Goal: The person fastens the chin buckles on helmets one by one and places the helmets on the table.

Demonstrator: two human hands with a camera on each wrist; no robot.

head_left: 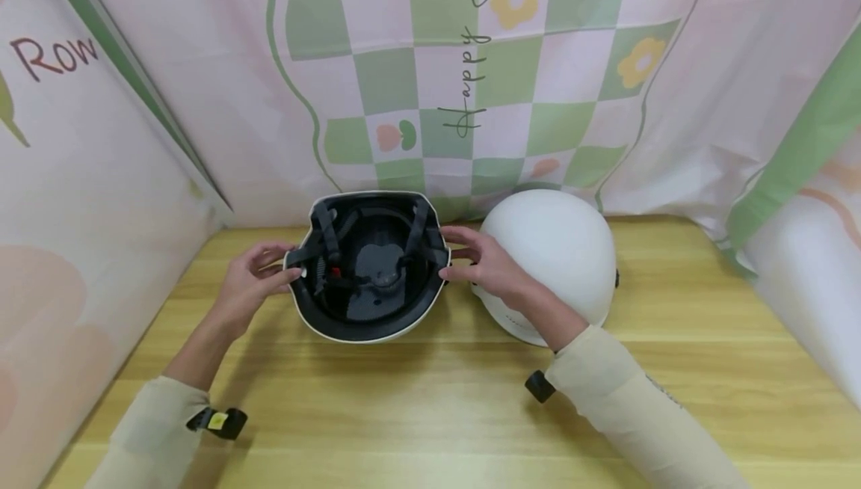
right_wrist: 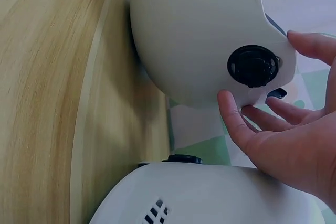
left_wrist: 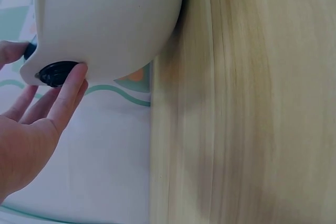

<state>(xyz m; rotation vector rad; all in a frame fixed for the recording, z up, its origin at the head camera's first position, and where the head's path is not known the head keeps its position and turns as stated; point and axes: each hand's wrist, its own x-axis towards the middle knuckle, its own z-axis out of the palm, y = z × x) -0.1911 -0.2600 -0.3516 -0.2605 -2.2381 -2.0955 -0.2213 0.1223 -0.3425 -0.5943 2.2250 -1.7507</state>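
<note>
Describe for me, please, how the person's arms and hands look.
The left hand and right hand are gloveless. The left sleeve and right sleeve are long and beige. Small black devices show by both cuffs; the left device bears a yellow patch.

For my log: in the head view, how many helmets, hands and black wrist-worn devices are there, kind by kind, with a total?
Helmets: 2 (upturned helmet, dome-up helmet)
Hands: 2 (left hand, right hand)
Black wrist-worn devices: 2 (left device, right device)
Total: 6
</note>
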